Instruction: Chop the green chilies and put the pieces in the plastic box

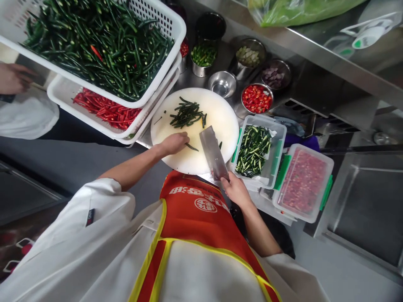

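My left hand [175, 143] is closed on a green chili [192, 147] above the left part of the round white cutting board [166, 105]. In my right hand [235, 189] is the handle of a cleaver [213, 152], its broad blade reaching over the board's right side. A small heap of green chilies [187, 113] lies on the far half of the board. Just right of the board, cut green chilies [253, 147] fill a clear plastic container [277, 144].
At upper left, a white basket of green chilies [103, 46] sits over one with red chilies [105, 111]. Metal bowls stand behind the board, one with chopped red chilies [257, 99]. A lidded container [304, 180] is at right. Another person's hand [14, 78] shows at far left.
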`<control>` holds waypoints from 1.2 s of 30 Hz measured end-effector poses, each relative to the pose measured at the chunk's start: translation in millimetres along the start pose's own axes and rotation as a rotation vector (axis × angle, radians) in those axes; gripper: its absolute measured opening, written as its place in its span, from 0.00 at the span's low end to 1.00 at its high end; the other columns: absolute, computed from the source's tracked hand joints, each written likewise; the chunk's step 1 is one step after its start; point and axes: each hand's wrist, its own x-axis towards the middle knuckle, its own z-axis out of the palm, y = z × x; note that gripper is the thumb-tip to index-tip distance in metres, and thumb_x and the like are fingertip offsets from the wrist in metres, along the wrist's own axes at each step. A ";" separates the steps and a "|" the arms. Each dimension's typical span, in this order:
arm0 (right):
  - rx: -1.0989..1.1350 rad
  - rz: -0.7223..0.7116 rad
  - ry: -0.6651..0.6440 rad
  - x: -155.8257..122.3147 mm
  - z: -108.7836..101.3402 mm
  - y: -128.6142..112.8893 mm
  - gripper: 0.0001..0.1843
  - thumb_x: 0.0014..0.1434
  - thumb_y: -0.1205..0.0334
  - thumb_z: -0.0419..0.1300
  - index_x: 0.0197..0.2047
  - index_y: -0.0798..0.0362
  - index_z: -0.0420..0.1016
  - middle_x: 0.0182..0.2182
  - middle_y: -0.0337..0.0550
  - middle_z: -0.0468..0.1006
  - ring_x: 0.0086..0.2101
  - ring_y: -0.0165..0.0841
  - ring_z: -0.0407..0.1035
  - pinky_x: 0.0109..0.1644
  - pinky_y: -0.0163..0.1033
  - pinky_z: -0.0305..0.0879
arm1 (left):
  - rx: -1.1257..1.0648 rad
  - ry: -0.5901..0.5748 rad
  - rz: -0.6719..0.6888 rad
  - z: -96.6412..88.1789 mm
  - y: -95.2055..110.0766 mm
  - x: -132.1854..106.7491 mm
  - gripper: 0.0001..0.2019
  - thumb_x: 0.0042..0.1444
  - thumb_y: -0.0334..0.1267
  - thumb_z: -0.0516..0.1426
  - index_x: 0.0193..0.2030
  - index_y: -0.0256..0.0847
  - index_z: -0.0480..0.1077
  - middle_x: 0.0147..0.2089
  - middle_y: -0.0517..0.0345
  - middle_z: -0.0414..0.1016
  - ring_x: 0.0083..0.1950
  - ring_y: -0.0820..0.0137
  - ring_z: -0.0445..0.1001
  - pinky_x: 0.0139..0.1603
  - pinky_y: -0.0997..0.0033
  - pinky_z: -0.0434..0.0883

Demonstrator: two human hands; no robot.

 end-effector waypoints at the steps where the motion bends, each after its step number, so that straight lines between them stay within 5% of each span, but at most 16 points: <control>1: -0.019 -0.017 -0.006 0.5 -0.6 -1.8 0.15 0.67 0.54 0.47 0.47 0.51 0.70 0.30 0.43 0.79 0.31 0.39 0.73 0.34 0.38 0.59 | -0.007 0.012 0.027 9.8 4.0 -5.1 0.11 0.61 0.30 0.50 0.39 0.37 0.75 0.42 0.49 0.72 0.41 0.65 0.73 0.43 0.67 0.72; 7: -0.187 -0.103 -0.032 1.1 -5.8 -13.0 0.12 0.67 0.58 0.49 0.46 0.51 0.70 0.35 0.47 0.81 0.37 0.40 0.74 0.38 0.38 0.57 | -0.112 0.211 0.161 43.9 18.3 -17.8 0.14 0.68 0.36 0.48 0.44 0.38 0.75 0.48 0.46 0.73 0.49 0.63 0.71 0.52 0.63 0.72; 23: -0.146 -0.185 -0.205 5.1 -30.4 -13.9 0.12 0.68 0.58 0.49 0.47 0.52 0.69 0.38 0.49 0.80 0.38 0.39 0.74 0.39 0.37 0.60 | -0.213 0.285 0.212 56.6 7.9 -17.0 0.16 0.71 0.40 0.48 0.44 0.39 0.76 0.48 0.47 0.77 0.50 0.66 0.73 0.56 0.63 0.71; 31: -0.034 -0.156 -0.063 46.8 5.0 -34.1 0.11 0.68 0.58 0.50 0.46 0.53 0.70 0.39 0.49 0.81 0.40 0.39 0.74 0.42 0.37 0.62 | -0.205 0.227 0.273 48.6 6.0 -14.9 0.16 0.70 0.41 0.47 0.43 0.40 0.75 0.47 0.45 0.77 0.50 0.64 0.74 0.55 0.62 0.72; 34: 0.030 -0.101 -0.022 37.5 -0.9 -24.8 0.12 0.68 0.57 0.49 0.47 0.53 0.70 0.32 0.45 0.79 0.35 0.38 0.74 0.38 0.37 0.61 | -0.182 0.262 0.199 42.3 -1.1 -10.9 0.15 0.69 0.40 0.48 0.43 0.40 0.75 0.47 0.46 0.77 0.50 0.64 0.73 0.53 0.63 0.72; 36: 0.061 -0.081 -0.009 25.6 -6.9 -17.4 0.14 0.68 0.57 0.48 0.49 0.53 0.69 0.29 0.43 0.79 0.33 0.38 0.74 0.37 0.37 0.61 | -0.137 0.372 0.005 35.7 -10.3 -4.7 0.14 0.69 0.38 0.48 0.44 0.39 0.75 0.46 0.46 0.76 0.49 0.63 0.73 0.53 0.62 0.72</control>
